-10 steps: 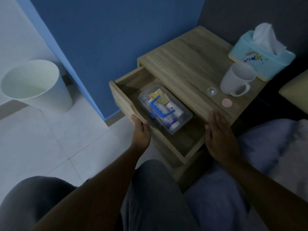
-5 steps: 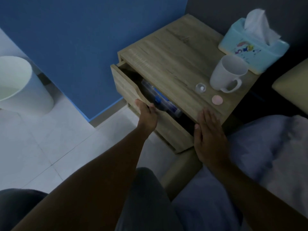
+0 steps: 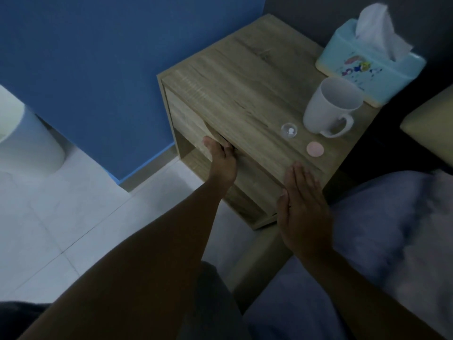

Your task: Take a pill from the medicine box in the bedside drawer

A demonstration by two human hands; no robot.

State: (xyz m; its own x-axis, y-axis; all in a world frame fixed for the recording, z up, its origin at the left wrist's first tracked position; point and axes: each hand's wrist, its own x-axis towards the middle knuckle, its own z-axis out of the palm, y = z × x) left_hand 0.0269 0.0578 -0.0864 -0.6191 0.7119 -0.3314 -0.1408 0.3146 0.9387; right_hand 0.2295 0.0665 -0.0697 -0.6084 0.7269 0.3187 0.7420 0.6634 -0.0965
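Note:
The wooden bedside table point(image 3: 235, 77) stands against the blue wall. Its drawer point(image 3: 186, 121) sits pushed in flush with the front, so the medicine box is hidden inside. My left hand point(image 3: 221, 158) rests on the drawer front with its fingertips hooked in the notch at the top edge. My right hand point(image 3: 302, 204) lies flat, fingers together, against the table's near right corner, holding nothing. On the tabletop a small clear cap point(image 3: 289, 130) holds a white pill, and a pink round lid point(image 3: 315, 149) lies beside it.
A white mug point(image 3: 328, 106) and a light blue tissue box point(image 3: 367, 62) stand at the table's right side. A white waste bin point(image 3: 27, 143) stands on the tiled floor at the left. The bed with blue-grey bedding point(image 3: 392, 229) is at the right.
My left hand has pushed the drawer from wide open to fully in, hiding the medicine box. My right hand has stayed on the table's corner.

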